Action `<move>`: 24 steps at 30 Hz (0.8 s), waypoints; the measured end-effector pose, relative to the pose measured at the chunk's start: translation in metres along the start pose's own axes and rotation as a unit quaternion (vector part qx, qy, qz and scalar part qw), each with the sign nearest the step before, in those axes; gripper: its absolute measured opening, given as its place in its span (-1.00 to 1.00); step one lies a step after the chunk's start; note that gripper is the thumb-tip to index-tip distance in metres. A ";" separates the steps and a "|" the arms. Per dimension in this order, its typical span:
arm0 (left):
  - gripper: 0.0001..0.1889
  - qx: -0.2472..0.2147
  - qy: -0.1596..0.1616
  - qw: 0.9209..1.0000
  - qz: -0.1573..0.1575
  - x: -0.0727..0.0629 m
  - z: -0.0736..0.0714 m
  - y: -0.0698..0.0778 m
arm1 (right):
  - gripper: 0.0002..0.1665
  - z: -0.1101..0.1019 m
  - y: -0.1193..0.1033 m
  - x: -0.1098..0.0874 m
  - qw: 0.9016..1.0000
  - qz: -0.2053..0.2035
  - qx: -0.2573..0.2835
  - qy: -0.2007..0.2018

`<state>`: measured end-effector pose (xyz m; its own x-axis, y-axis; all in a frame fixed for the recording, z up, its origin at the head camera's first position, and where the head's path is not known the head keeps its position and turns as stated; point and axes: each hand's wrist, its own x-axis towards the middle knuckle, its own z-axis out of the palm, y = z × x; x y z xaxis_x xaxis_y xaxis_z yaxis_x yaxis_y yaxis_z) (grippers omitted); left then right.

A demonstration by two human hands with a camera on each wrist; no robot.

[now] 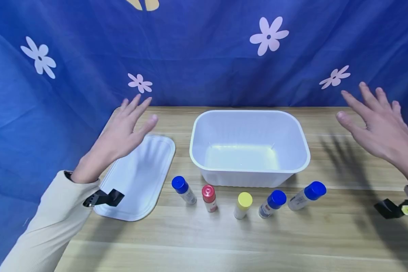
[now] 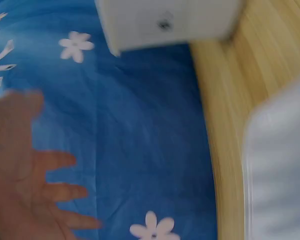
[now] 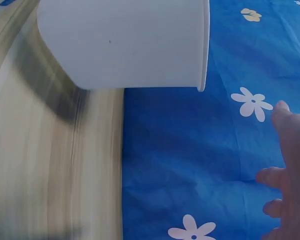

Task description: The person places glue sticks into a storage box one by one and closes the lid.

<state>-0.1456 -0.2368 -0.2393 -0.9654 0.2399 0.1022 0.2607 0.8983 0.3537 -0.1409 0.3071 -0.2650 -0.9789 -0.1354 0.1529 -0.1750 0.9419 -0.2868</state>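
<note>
My left hand (image 1: 120, 132) hovers over the far part of a flat white lid (image 1: 136, 181), fingers spread and nothing held. To the far right, my right hand (image 1: 380, 124) is raised above the table, its fingers spread too. Between the hands stands a white rectangular tub (image 1: 249, 177), open at the top with a bare floor inside. In front of it stand several small capped tubes like glue sticks: a blue-capped one (image 1: 184, 190), a red-capped one (image 1: 209, 198), a yellow-capped one (image 1: 243, 205), and two more blue-capped tubes (image 1: 272, 204) at the right.
A wooden table (image 1: 224, 245) carries everything. Behind it and along its left side hangs a blue cloth (image 1: 197, 49) with white flower prints. Black wrist mounts sit at the left sleeve (image 1: 47, 223) and at the right wrist.
</note>
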 end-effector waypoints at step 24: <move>-0.80 -0.634 -0.159 0.751 -0.092 0.017 0.066 0.015 | -0.49 0.031 -0.016 -0.072 0.956 -0.103 0.276 -0.005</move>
<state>-0.1582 -0.1949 -0.2939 -0.8858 0.4125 -0.2125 -0.2748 -0.0974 0.9566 -0.0708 0.2919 -0.3007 -0.9180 -0.3063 0.2521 -0.3908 0.5895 -0.7070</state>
